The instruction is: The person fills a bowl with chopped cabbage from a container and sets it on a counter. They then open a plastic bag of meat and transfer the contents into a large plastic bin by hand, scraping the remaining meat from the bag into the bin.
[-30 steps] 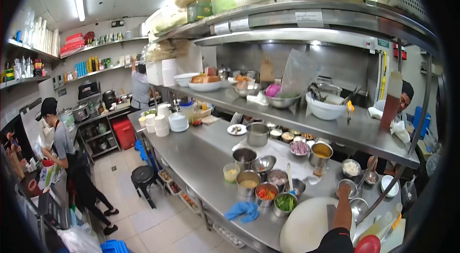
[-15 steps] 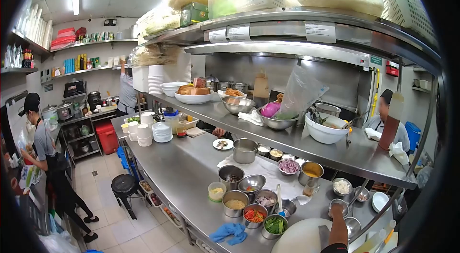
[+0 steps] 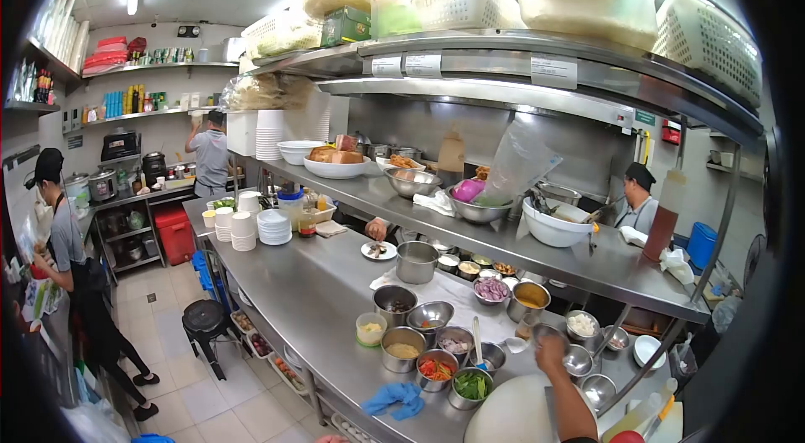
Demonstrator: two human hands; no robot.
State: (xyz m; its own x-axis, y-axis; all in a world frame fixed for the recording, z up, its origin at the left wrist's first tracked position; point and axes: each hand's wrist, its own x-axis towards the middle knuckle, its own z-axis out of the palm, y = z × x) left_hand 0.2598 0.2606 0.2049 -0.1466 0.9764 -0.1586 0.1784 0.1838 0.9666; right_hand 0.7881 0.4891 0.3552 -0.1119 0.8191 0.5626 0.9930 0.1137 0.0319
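My right hand [image 3: 551,354], reaching in from the lower right, is closed on a small steel bowl [image 3: 549,331]; motion blurs its fingers. Just right of it sit two more steel bowls, one [image 3: 579,360] beside my hand and another [image 3: 598,391] nearer me. A round white cutting board [image 3: 503,419] lies below my forearm, with a dark blade [image 3: 555,411] partly hidden by the arm. To the left stand steel containers of green leaves [image 3: 471,385], sliced red peppers [image 3: 435,369] and chopped onion [image 3: 454,341]. At the bottom edge, a skin-toned sliver [image 3: 331,440] may be my left hand; its fingers are hidden.
A blue cloth or glove [image 3: 393,399] lies by the table's front edge. An overhead steel shelf [image 3: 503,227] holds bowls. Under it, a co-worker's hand [image 3: 377,229] is beside a small plate [image 3: 379,251]. Other people stand left, behind and across. A black stool [image 3: 205,319] is left.
My right hand has moved left from the steel bowls at the right, lifting a small bowl with it. The co-worker's hand has come out over the small plate. The view has shifted slightly.
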